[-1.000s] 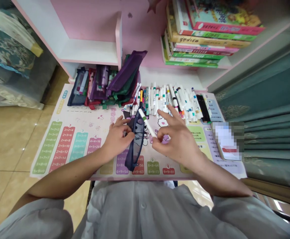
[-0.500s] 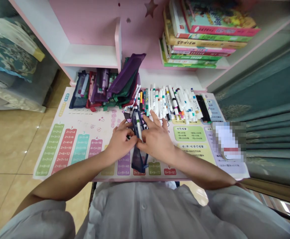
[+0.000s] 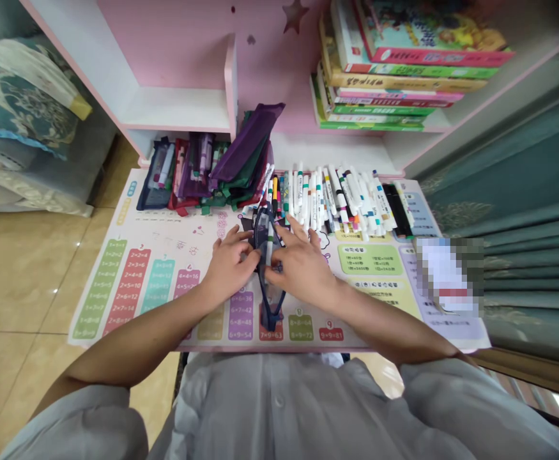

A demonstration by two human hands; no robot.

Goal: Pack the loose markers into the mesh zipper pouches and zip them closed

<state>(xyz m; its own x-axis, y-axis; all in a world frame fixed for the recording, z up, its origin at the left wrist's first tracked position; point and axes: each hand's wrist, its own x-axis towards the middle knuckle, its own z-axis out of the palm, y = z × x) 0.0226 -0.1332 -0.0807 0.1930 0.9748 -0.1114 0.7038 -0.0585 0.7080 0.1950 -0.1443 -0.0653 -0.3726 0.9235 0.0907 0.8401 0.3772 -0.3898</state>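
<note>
A dark blue mesh pencil pouch (image 3: pixel 269 291) stands on edge at the middle of the desk. My left hand (image 3: pixel 229 265) grips its left side and holds the opening apart. My right hand (image 3: pixel 298 265) pinches a white marker with a green band (image 3: pixel 269 248) that sits partly inside the pouch. Behind them lies a row of several white markers (image 3: pixel 341 198).
A heap of purple, green and red pouches (image 3: pixel 212 169) lies at the back left under a pink shelf (image 3: pixel 178 108). Stacked books (image 3: pixel 384 76) fill the right shelf. A multiplication mat (image 3: pixel 135 275) covers the desk. A blurred card (image 3: pixel 446 275) lies at the right edge, beside green curtains (image 3: pixel 523 211).
My right hand has brought the white marker from above the mat down into the pouch's opening. Both hands have closed in on the pouch, which now stands more upright.
</note>
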